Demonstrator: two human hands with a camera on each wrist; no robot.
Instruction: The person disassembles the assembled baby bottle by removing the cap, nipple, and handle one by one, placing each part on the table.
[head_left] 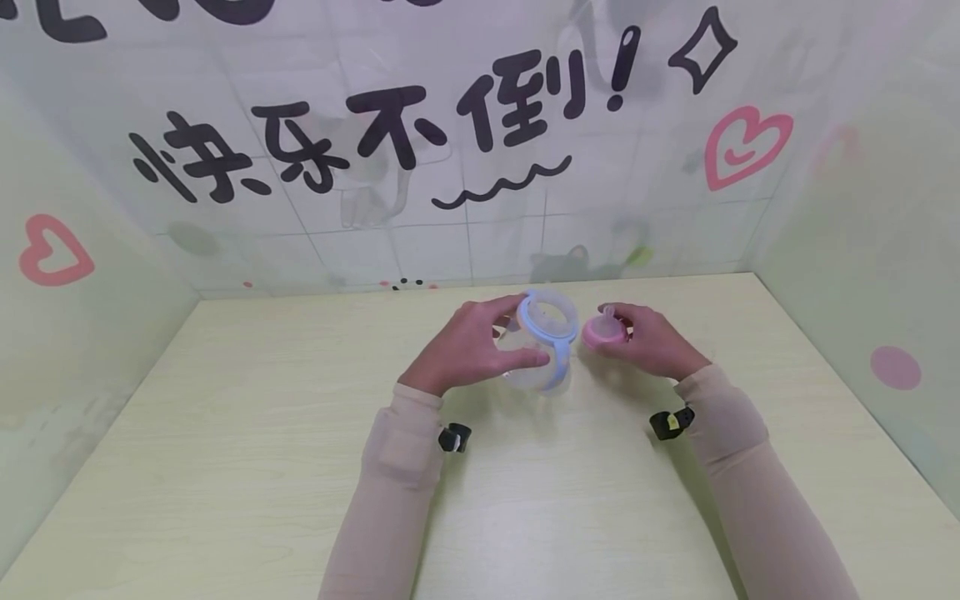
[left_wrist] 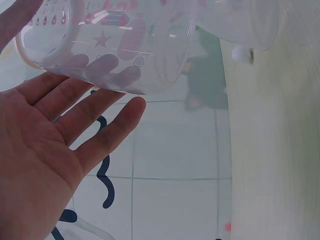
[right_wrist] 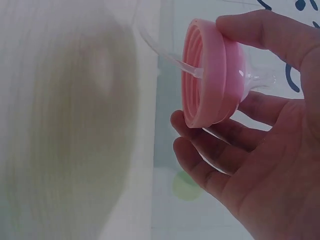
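My left hand (head_left: pixel 483 346) grips a clear baby bottle (head_left: pixel 517 342) above the table, thumb on the near side and fingers behind. The bottle has a light-blue collar and a blue strip down its side; its wide mouth faces up, slightly tilted. In the left wrist view pink prints and a star show on the bottle wall (left_wrist: pixel 140 45). My right hand (head_left: pixel 656 337) pinches a pink nipple ring (head_left: pixel 600 333) just right of the bottle, apart from it. In the right wrist view the threaded pink ring (right_wrist: pixel 210 75) carries a clear nipple (right_wrist: pixel 257 77) and a thin clear straw (right_wrist: pixel 165 52).
A pale wooden table (head_left: pixel 262 458) lies below, with a printed wall sheet (head_left: pixel 465 242) along its back edge and side walls left and right. In the left wrist view a clear rounded part (left_wrist: pixel 245 22) and a small white piece (left_wrist: pixel 242 54) appear beyond the bottle.
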